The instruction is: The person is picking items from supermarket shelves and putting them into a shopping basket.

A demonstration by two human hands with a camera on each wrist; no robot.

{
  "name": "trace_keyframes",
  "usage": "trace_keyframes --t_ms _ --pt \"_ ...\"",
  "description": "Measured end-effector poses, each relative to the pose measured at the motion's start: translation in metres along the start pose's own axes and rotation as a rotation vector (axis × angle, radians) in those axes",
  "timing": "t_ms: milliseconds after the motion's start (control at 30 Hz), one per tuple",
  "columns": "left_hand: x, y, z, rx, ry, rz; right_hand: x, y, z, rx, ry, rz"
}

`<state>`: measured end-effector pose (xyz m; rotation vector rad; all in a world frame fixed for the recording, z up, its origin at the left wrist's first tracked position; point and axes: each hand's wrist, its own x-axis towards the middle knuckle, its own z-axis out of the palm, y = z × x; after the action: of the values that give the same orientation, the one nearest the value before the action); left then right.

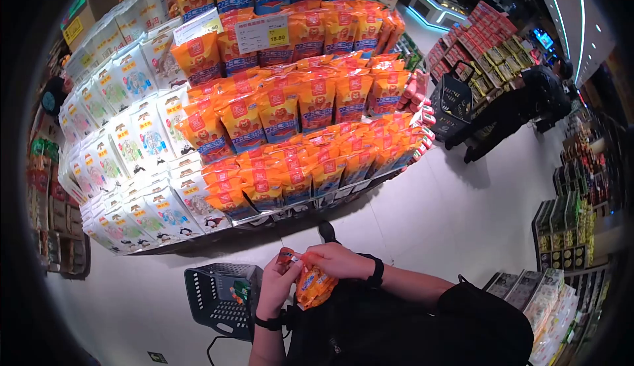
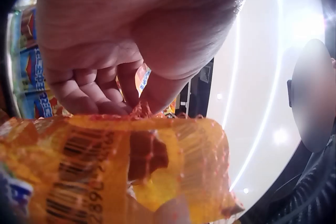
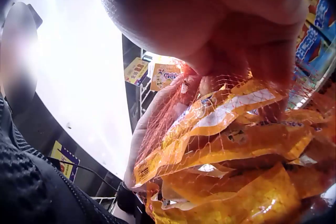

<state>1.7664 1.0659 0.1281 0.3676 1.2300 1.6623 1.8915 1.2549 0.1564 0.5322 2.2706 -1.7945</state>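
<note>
An orange net bag of small packets hangs between the two hands at chest height. My left hand pinches the top of the net near a small label. The right hand grips the same net beside it, fingers curled. In the left wrist view one hand's curled fingers hold the gathered red mesh above an orange packet with a barcode. The right wrist view has the red mesh drawn together under the hand, over orange wrappers.
A tiered display of orange bags and white bags stands in front. A grey basket with a green packet is beside the left forearm. Another person in dark clothes stands at the right by a dark basket; stacked goods line the right side.
</note>
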Motion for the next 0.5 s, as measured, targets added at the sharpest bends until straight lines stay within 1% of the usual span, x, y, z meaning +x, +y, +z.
trace_keyframes --t_ms 67,100,133,200,267,400,500 --pt "0.006 -0.004 0.015 0.005 -0.030 -0.011 -0.017 0.010 -0.005 0.020 0.080 -0.004" --pt "0.011 -0.006 0.022 0.014 -0.044 -0.018 -0.027 0.012 -0.012 -0.031 0.094 0.002" --pt "0.015 -0.006 0.032 0.006 -0.065 -0.015 -0.038 0.016 -0.017 0.000 0.132 -0.042" --pt "0.025 -0.007 0.056 -0.013 -0.103 -0.008 -0.061 0.016 -0.033 -0.040 0.203 -0.021" --pt "0.036 -0.015 0.083 -0.009 -0.164 -0.032 -0.083 0.029 -0.049 -0.003 0.249 0.015" --pt "0.069 -0.045 0.150 0.021 -0.279 -0.120 -0.133 0.071 -0.096 0.048 0.320 0.004" --pt "0.094 -0.076 0.220 0.054 -0.322 -0.199 -0.181 0.120 -0.144 0.146 0.382 0.003"
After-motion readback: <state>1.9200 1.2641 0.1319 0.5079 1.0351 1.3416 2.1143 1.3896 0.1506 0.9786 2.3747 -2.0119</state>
